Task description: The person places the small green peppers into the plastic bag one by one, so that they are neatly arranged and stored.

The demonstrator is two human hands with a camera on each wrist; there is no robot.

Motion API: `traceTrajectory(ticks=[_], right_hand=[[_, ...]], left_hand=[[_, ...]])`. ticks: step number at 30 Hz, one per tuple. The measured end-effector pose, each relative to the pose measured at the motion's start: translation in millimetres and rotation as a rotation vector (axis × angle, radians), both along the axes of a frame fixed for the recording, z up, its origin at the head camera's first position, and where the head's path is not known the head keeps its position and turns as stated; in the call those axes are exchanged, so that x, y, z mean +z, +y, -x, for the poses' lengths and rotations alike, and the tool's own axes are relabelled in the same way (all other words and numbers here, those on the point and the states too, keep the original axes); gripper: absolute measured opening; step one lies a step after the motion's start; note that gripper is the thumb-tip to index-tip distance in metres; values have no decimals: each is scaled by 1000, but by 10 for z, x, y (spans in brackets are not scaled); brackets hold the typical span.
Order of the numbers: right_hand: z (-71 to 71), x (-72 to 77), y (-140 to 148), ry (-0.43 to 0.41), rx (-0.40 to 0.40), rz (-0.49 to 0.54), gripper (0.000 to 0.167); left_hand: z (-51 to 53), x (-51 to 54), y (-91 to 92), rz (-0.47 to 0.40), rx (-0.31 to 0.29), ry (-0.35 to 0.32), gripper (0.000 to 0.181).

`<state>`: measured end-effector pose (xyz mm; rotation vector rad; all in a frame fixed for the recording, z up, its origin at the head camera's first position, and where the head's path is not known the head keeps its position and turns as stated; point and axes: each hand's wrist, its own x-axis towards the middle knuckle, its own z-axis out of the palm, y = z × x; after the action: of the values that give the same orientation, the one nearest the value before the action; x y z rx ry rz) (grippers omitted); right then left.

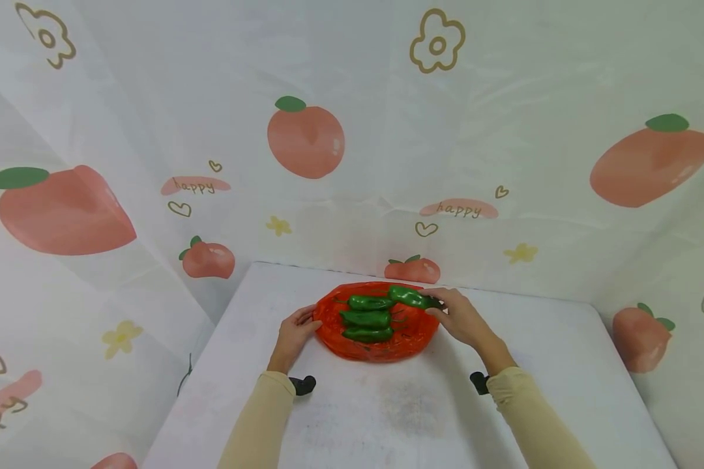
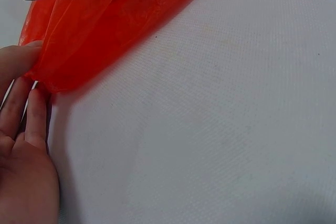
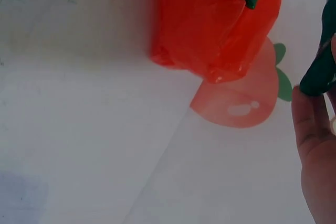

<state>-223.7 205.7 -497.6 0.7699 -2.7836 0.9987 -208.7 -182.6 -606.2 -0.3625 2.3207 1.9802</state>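
A red plastic bag (image 1: 381, 355), spread wide like a shallow bowl, lies at the far side of the table. Three green peppers (image 1: 366, 318) rest inside it, one behind another. On the bag's left side my left hand (image 1: 296, 331) pinches the rim; the left wrist view has the thumb on the plastic (image 2: 100, 40) and fingers behind it. My right hand (image 1: 462, 319) grips another green pepper (image 1: 407, 296) by one end, above the bag's far right part. In the right wrist view that pepper (image 3: 319, 69) appears at the right edge, partly cut off.
The white table (image 1: 410, 417) has faint smudges near its middle. Behind it hangs a pale cloth backdrop (image 1: 364, 215) printed with fruit, flowers and hearts. Black straps (image 1: 303, 385) sit at both wrists.
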Motion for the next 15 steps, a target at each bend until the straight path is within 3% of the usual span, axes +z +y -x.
traceTrajectory(ticks=[15], right_hand=[[-19, -34, -349, -93, 47, -67, 45]], left_hand=[[1, -14, -11, 6, -5, 5, 46]])
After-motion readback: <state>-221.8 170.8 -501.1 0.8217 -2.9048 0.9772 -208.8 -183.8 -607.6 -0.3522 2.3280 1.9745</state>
